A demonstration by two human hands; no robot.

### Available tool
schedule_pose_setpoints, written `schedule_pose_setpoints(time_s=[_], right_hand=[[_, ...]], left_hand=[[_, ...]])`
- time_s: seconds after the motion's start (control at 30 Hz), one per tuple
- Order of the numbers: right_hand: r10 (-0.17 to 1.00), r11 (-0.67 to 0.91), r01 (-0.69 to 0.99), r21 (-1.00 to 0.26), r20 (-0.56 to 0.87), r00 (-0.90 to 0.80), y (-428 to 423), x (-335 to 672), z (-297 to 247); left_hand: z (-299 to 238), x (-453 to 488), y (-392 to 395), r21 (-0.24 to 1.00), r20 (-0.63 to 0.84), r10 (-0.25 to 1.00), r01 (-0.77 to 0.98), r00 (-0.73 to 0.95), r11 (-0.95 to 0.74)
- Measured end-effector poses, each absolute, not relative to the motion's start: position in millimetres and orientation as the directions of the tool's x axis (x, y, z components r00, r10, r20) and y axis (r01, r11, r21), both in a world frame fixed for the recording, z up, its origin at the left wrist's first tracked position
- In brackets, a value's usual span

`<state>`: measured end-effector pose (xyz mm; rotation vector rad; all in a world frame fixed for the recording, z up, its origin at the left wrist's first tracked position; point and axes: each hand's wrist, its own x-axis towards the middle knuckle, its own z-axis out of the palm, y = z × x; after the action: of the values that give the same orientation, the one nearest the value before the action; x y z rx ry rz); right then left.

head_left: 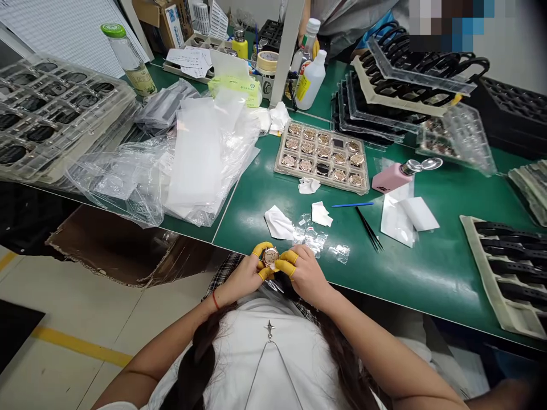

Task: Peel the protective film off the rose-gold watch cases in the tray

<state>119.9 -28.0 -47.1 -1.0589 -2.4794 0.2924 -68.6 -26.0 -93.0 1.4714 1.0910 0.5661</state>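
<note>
The fingers of my left hand (241, 279), nearly closed, pinch a round watch case (270, 256) by its rim, just off the near edge of the green surface (252, 199). My right hand (308, 276), its fingers bent close together, meets the case around 4 o'clock; whether they grip anything, I can't tell. From it, a white cloth (278, 222) lies at 12, a filled tray (332, 181) at 1.

open room on the green table (410, 280) between thin black tweezers (368, 229) and a cream tray of black straps (482, 277), crumpled white wipes (278, 222) and clear plastic bits (315, 241) just past the left hand (243, 277) and right hand (308, 277), heap of clear and cloudy plastic bags (199, 162) blocking the left
</note>
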Motion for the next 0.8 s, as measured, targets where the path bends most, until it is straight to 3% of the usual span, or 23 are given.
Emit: schedule_pose_setpoints(time_s=[0.1,0.2,0.27,0.33,0.4,0.5,0.57,0.67,0.8], right_hand=[[0.8,0.591,0.631,-0.503,0.265,-0.538,-31.0,129.0,-49.4],[0.94,0.342,0.699,-0.628,0.219,-0.263,-23.4,149.6,-58.1],[0.974,0.183,0.796,-0.576,0.214,-0.069,-15.6,163.9,-62.9],[0.971,0.106,0.862,-0.496,0.238,0.018,-10.8,170.6,-62.6],[0.971,0.118,0.831,-0.544,0.24,0.019,-11.2,165.4,-57.0],[0.984,0.173,0.593,-0.786,0.113,-0.137,-11.7,143.4,-43.4],[0.972,0.142,0.462,-0.876,0.036,-0.231,1.7,134.7,-33.3],[0.992,0.097,0.478,-0.873,0.048,-0.114,60.5,152.8,-15.4],[0.93,-0.093,0.705,-0.703,0.192,0.314,185.3,222.5,9.0]], left_hand=[[-88.0,-66.8,-25.3,0.962,-0.251,0.847,0.22,0.469,0.164],[-77.6,-65.9,-25.4,0.947,-0.305,0.811,0.071,0.499,0.312],[-69.3,-65.6,-25.1,0.916,-0.332,0.787,-0.02,0.52,0.4],[-61.4,-64.2,-22.8,0.89,-0.331,0.776,-0.096,0.537,0.447],[-54.7,-60.6,-16.8,0.876,-0.309,0.774,-0.151,0.552,0.458],[-48.3,-51.4,-1.5,0.868,-0.26,0.75,-0.193,0.609,0.458],[-47.2,-45.8,11.0,0.885,-0.238,0.757,-0.185,0.608,0.427],[-50.9,-43.1,28.6,0.927,-0.227,0.815,-0.137,0.532,0.348],[-61.7,-48.1,41.8,0.926,-0.212,0.821,-0.161,0.53,0.343]])
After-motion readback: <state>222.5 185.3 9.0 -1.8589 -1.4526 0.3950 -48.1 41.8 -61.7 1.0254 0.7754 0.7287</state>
